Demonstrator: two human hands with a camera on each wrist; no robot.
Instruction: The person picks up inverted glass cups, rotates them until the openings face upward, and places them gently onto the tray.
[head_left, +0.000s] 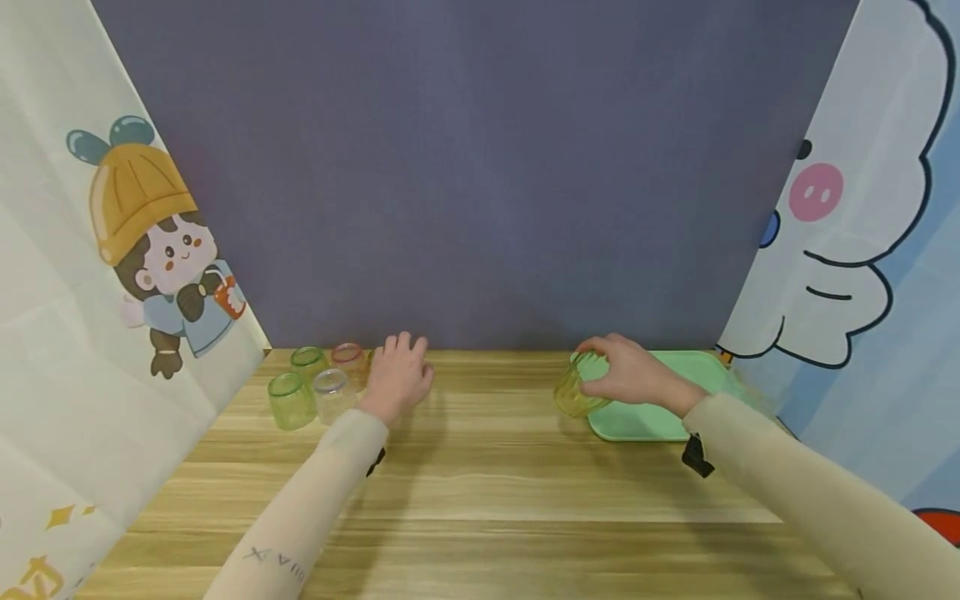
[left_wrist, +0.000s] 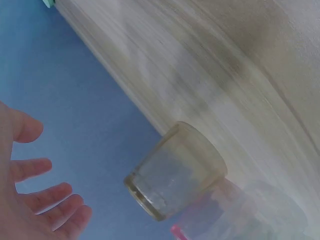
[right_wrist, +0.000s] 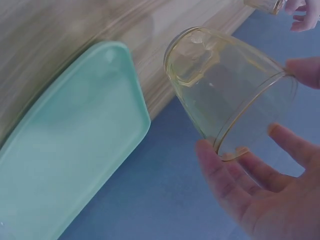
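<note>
1. Both forearms are stretched forward over a wooden tabletop (head_left: 487,483), covered by a pale left sleeve (head_left: 300,508) and a pale right sleeve (head_left: 810,479).
2. By the right hand (head_left: 637,373), a yellow glass (head_left: 573,393) is gripped at its rim, the thumb set on one side and the fingers on the other. The palm is kept clear of the glass.
3. The yellow glass is tilted, its base turned down and leftward, beside the left end of a green tray (head_left: 645,427). Whether the base is touching the tabletop cannot be told.
4. Nothing is held by the left hand (head_left: 397,375); its fingers are loosely extended and slightly spread, the thumb held apart.
5. Near the left hand, an amber glass (left_wrist: 175,172) is stood wide end down, partly hidden in the head view.
6. Beside it are grouped a pink-rimmed glass (head_left: 348,358), a clear glass (head_left: 332,398) and two green glasses (head_left: 292,406).
</note>
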